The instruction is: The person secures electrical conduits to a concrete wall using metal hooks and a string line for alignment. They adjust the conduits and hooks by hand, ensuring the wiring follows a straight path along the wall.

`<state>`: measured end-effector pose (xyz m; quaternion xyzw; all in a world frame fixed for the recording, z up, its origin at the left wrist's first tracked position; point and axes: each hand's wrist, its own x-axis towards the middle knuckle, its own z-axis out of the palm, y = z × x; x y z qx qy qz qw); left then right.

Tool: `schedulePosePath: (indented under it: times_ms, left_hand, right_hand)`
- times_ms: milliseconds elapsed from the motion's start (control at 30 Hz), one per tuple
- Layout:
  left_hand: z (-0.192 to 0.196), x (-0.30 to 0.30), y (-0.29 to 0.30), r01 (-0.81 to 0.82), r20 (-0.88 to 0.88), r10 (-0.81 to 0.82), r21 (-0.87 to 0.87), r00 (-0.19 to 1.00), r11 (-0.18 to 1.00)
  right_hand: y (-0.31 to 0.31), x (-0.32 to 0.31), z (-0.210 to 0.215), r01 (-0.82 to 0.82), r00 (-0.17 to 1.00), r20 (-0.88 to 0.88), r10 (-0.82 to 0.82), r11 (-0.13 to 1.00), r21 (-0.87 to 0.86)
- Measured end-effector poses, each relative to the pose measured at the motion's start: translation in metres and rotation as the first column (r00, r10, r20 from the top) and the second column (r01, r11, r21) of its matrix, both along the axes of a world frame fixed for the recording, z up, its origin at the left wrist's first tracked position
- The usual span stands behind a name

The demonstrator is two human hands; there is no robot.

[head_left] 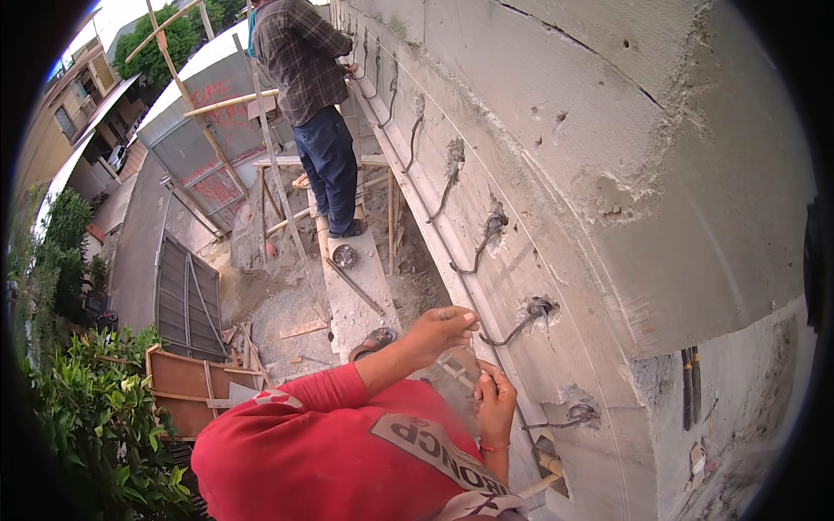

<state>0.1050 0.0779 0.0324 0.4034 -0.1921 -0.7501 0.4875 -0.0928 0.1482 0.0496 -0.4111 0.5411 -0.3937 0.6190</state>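
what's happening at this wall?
The person in red holds a clear plastic bottle against the grey concrete wall, left hand on top, right hand beside it. Bent steel bars stick out of holes along the wall. A co-worker stands on a plank scaffold further along.

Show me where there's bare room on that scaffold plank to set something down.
Bare stretch of plank: between the round tin and the sandal, right of the lying rod. Crowded further along, where a co-worker stands, and by both hands at the wall.
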Motion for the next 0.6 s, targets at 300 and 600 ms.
schedulePosePath:
  times_ms: [300,600]
  left_hand:
    - [-0.024,0.119,-0.088,-0.070,0.216,0.100,-0.142,0.971,0.987]
    - [-0.049,0.198,-0.119,-0.048,0.084,0.049,-0.018,0.995,0.999]
  right_hand:
    - [-0.094,0.129,-0.045,-0.063,0.959,-0.283,0.021,0.988,-0.141]
    - [-0.140,0.219,-0.038,-0.024,0.971,-0.239,0.009,0.998,-0.060]
